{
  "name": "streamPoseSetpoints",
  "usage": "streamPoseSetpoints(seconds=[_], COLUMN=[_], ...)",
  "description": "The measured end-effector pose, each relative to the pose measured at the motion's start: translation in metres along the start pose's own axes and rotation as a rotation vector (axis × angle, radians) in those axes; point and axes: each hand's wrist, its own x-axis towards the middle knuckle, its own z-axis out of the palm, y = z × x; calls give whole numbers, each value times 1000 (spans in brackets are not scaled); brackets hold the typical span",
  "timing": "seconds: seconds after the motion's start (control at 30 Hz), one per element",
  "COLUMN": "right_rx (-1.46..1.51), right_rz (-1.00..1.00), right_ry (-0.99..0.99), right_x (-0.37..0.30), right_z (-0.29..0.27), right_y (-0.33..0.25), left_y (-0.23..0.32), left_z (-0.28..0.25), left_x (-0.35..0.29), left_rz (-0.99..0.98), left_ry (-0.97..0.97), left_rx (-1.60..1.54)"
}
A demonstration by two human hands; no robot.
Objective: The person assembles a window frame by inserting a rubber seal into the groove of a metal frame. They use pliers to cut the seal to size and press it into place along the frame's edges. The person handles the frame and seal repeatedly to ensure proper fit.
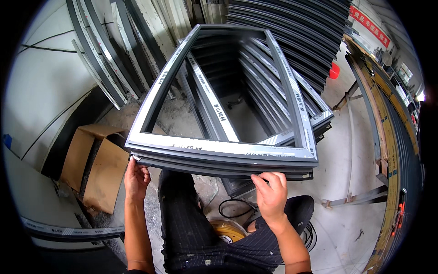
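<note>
A dark grey window frame (228,146), its top faces covered with printed white film, lies on a stack of similar frames (269,86) in front of me. My left hand (137,180) is closed at its near left corner, fingertips against the side edge beside a small whitish bit. Farther right, the thumb and fingers of my right hand (272,194) are pinched together at the lower side of the near edge. Dark grooves or a thin strip run along that edge between the hands; what either pinch holds is too small to make out.
An open cardboard box (102,171) stands on the floor to the left. Long profiles (123,55) lean on the wall behind it. A yellow spool (228,230) and black cable (237,208) lie between my legs. More profiles (385,123) rest on a rack at the right.
</note>
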Motion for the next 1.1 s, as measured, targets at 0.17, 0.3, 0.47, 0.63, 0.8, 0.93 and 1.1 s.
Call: streamPoseSetpoints(seconds=[0.17, 0.3, 0.47, 0.63, 0.8, 0.93, 1.1], right_rx=[45, -18, -107, -86, -84, -76, -77], right_rz=[78, 239, 121, 12, -46, -75, -113], right_ry=[141, 241, 146, 95, 77, 48, 44], right_x=[4, -24, -28, -9, -9, -7, -7], right_z=[-22, -38, -46, -41, -36, -35, -38], right_y=[-9, 6, 18, 26, 40, 45, 50], left_y=[-19, -48, -72, -83, -88, -91, -89], left_z=[46, 118, 190, 218, 220, 220, 217], left_x=[-51, -106, -112, -107, -102, -99, -93], left_rz=[279, 846, 1309, 1394, 1391, 1390, 1360], left_ry=[195, -149, -493, -611, -597, -621, -710], left_rx=[398, 988, 1051, 1149, 1214, 1232, 1242])
